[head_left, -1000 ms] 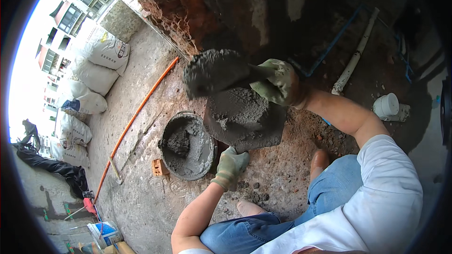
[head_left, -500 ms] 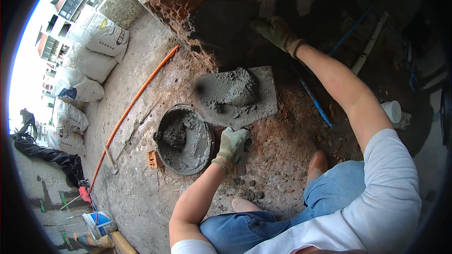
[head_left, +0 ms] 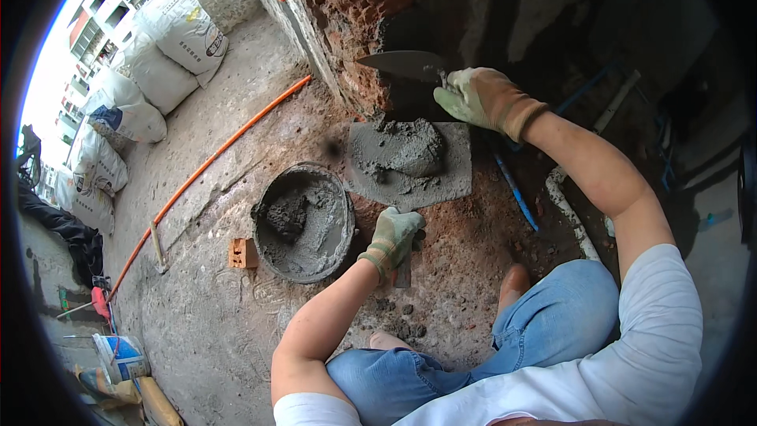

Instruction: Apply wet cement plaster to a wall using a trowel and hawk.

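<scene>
My gloved left hand (head_left: 394,238) is closed around the handle of a mortar board (head_left: 457,181), a flat grey plate held out in front. A heap of wet grey mortar (head_left: 414,150) lies on it. Up at the broken wall corner, my gloved right hand (head_left: 485,101) grips a pointed trowel (head_left: 404,64). The trowel's blade points left, across the rough brick edge, and its handle is mostly hidden by the glove. Left of the board stands a round black tub (head_left: 260,229) partly filled with grey mortar (head_left: 319,221).
The broken brick wall (head_left: 347,24) rises ahead, with dark plaster on its right. A small orange brick (head_left: 243,253) sits beside the tub. An orange pipe (head_left: 217,155) crosses the floor at left, near stacked white sacks (head_left: 169,63). A blue pipe (head_left: 516,193) lies at right.
My right hand has come out of the shadow toward me, and the trowel now shows clearly beside the wall edge. The view has shifted slightly; my left hand keeps its hold on the mortar board.
</scene>
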{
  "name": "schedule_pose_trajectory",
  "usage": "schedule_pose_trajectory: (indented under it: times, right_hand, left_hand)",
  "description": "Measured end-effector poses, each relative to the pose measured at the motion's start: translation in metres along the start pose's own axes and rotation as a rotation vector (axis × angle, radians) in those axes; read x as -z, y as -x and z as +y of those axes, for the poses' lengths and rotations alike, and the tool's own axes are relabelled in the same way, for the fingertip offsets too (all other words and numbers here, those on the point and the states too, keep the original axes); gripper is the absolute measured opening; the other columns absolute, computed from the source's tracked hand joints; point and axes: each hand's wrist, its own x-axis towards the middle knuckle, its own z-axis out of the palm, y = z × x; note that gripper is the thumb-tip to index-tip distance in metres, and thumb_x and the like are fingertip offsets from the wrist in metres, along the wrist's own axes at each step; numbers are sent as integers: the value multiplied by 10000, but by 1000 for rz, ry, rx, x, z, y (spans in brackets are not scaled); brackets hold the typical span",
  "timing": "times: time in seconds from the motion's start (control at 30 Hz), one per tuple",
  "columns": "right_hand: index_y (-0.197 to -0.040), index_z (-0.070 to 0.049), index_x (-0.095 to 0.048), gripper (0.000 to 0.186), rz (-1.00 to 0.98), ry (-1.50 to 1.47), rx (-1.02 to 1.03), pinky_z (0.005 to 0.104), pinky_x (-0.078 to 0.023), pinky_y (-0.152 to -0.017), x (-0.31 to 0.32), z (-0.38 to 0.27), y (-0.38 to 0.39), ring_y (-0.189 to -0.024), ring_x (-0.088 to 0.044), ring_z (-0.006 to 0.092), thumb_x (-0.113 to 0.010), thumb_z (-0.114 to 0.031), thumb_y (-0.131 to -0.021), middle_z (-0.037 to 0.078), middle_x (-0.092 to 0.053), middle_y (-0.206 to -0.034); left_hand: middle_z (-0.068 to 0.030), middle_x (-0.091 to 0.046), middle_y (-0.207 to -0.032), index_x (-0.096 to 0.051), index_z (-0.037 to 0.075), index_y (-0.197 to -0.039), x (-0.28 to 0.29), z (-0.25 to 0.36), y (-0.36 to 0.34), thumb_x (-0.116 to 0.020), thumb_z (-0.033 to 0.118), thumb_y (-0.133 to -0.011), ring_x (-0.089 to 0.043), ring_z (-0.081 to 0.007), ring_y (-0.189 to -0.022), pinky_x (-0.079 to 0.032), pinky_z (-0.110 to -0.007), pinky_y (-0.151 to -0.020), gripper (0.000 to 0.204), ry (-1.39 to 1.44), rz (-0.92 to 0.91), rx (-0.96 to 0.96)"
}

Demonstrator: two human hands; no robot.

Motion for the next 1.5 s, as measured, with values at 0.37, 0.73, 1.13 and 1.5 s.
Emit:
schedule_pose_trajectory:
  times: [0.37,0.73,1.13,1.5]
  right_hand:
    - [-753,0,-651,386,176,69,-50,400,-497,-580,58,-20,-67,-584,-651,289,-648,-357,-898,168,-614,-639]
    - [-843,-36,-709,280,-48,-243,-168,349,-533,-619,27,85,-44,-691,-676,167,-663,-297,-931,79,-702,-763]
    - [-953,-54,-730,253,108,-1001,-223,343,-551,-693,-50,204,3,-769,-694,206,-658,-296,-938,81,-727,-828]
    - [-856,-86,-724,268,123,98,95,436,-551,-713,-57,175,-49,-800,-677,339,-711,-353,-840,143,-701,-838]
  left_hand:
    - [-111,-604,-697,-541,0,-849,7,4,14,-694,78,-760,-581,-228,-532,-490,-365,-456,194,-14,-20,-27]
    - [-116,-615,-682,-587,-8,-873,16,-12,1,-687,76,-771,-596,-238,-522,-484,-366,-460,166,-33,65,-6]
    - [-115,-628,-697,-593,-1,-853,3,-7,0,-682,67,-771,-600,-227,-540,-480,-365,-451,139,-107,67,42]
    - [-99,-621,-741,-537,16,-917,1,-20,-10,-703,124,-765,-598,-212,-568,-495,-371,-479,249,-181,0,104]
